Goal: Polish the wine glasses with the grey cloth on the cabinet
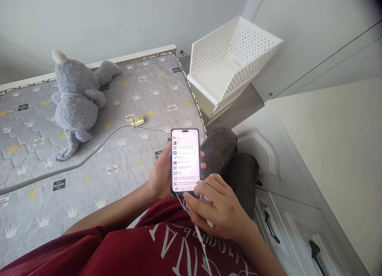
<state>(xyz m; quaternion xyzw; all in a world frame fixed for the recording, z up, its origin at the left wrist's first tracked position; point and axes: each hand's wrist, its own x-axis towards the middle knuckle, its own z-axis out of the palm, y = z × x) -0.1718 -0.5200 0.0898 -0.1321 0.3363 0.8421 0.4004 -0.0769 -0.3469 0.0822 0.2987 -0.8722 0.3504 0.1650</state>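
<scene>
A smartphone (185,160) with a lit screen showing a list of rows and small icons is held upright in my left hand (161,174), whose fingertips show past its right edge. My right hand (222,208) is at the phone's lower right corner, its fingers curled around a small greyish-white thing (205,199) that is mostly hidden. One finger lies close to the bottom of the screen. From below the phone a thin white cable (200,237) runs down over the red shirt (128,244).
A grey plush toy (76,97) lies on the crown-patterned mattress (98,184) at left. Near it are a grey cord (64,169) and a small gold packet (137,121). A white perforated basket (215,75) stands beyond my knees, with white cabinets (286,224) at right.
</scene>
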